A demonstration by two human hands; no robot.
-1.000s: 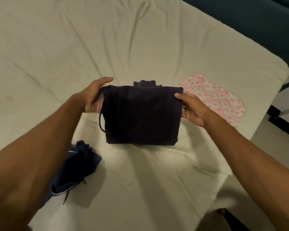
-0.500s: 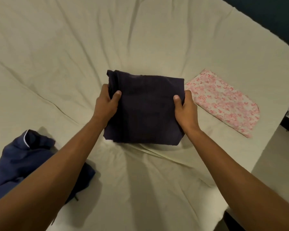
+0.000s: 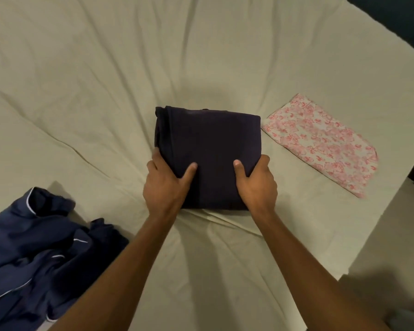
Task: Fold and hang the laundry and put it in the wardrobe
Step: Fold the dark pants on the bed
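A dark purple garment, folded into a compact square, lies on the cream bedsheet in the middle of the view. My left hand grips its near left edge, thumb on top and fingers along the side. My right hand grips the near right edge the same way. A folded pink floral cloth lies flat just right of it. An unfolded navy garment with white piping sits crumpled at the lower left.
The bed's right edge runs diagonally down the right side, with pale floor beyond it. A dark teal surface shows past the bed's far right corner. Wrinkled sheet stretches across the far half of the bed.
The folded dark garment has come down from mid-air onto the sheet. Both hands slid from its far corners to its near edge.
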